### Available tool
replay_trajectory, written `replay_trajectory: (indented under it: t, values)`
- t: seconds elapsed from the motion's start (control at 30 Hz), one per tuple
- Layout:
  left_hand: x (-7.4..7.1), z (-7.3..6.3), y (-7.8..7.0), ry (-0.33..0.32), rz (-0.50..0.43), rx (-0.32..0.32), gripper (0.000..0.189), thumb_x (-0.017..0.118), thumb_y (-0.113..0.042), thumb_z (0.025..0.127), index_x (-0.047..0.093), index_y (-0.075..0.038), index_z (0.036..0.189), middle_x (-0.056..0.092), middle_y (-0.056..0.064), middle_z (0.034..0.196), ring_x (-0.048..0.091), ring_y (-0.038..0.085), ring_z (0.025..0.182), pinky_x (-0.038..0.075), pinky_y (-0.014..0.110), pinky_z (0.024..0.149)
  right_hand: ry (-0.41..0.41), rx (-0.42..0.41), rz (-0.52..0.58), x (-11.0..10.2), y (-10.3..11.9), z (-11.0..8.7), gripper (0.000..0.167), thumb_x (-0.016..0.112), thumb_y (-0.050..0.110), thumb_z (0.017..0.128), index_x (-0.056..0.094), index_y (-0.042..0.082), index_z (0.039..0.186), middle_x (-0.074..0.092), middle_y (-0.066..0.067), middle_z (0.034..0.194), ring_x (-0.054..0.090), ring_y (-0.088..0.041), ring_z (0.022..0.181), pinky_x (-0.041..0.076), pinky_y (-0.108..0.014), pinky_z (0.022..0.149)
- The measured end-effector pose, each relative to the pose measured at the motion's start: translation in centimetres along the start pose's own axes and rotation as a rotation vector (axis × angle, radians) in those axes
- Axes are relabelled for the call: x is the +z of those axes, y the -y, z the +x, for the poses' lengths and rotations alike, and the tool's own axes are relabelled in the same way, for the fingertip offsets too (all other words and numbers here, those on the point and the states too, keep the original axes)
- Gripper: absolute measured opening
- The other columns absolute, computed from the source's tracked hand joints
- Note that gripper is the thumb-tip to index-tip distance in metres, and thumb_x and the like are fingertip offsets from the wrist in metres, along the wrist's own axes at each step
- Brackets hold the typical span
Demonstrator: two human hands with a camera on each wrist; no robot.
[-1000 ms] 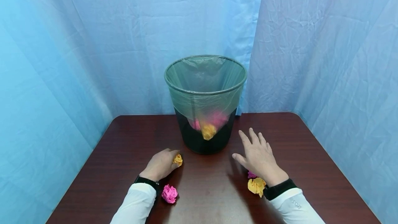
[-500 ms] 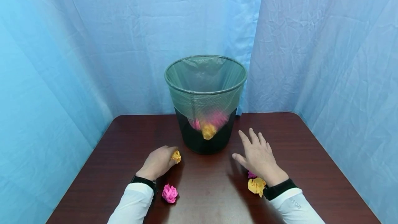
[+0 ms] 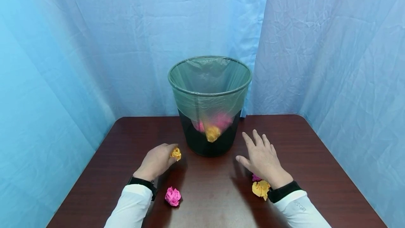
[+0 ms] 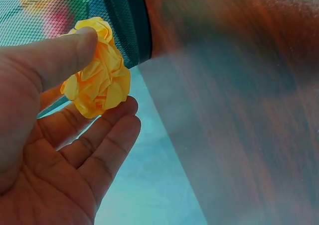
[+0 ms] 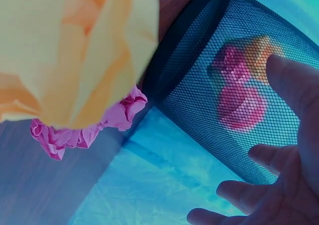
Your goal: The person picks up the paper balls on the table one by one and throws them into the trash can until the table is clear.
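In the head view my left hand (image 3: 157, 161) pinches a yellow crumpled paper ball (image 3: 176, 154) left of the bin's base. The left wrist view shows the thumb on one side of this yellow paper ball (image 4: 102, 73) and the fingers on the other. My right hand (image 3: 262, 159), fingers spread and holding nothing, is to the right of the bin. A second yellow paper ball (image 3: 261, 189) lies by the right wrist, with a magenta paper ball (image 3: 256, 178) partly hidden behind it. On the table in front of the left hand lies a pink paper ball (image 3: 172, 196).
A dark mesh wastebasket (image 3: 210, 94) with a greenish liner stands at the table's far middle. Pink and yellow paper balls (image 3: 212, 133) show through its mesh. The dark red wooden table (image 3: 209, 200) is bordered by blue curtains (image 3: 142, 45).
My left hand has moved up and to the left in the head view, carrying the yellow paper ball a little away from the bin. The right hand has barely moved.
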State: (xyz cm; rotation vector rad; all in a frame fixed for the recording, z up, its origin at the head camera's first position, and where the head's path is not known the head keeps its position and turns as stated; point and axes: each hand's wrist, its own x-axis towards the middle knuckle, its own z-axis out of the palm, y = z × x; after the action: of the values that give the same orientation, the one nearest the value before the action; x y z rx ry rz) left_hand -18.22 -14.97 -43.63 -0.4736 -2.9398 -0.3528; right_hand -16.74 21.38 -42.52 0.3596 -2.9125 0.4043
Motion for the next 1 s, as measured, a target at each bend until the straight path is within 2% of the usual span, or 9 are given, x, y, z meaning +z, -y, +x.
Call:
replay_trajectory:
  t: [0.17,1.0]
  values:
    - [-0.7,0.0,0.0,-0.012,-0.007,-0.011,0.053,0.086,-0.024,0.088,0.068,-0.01,0.135,0.074,0.01,0.119,0.068,0.024,0.1,0.06,0.044,0.095,-0.004,-0.006,-0.007,-0.1,0.1,0.1,0.086,0.076,0.046,0.093,0.037,0.009,0.161,0.03,-0.032,0.164,0.029,-0.063,0.145,0.031,-0.079,0.11]
    - [-4.8,0.3,-0.1,-0.159,-0.014,0.07,0.056,0.087,-0.024,0.086,0.068,-0.006,0.136,0.075,0.012,0.119,0.071,0.027,0.102,0.061,0.045,0.092,-0.015,-0.015,-0.036,-1.2,0.3,0.6,0.086,0.075,0.046,0.094,0.038,0.009,0.161,0.032,-0.032,0.164,0.029,-0.062,0.146,0.032,-0.078,0.11]
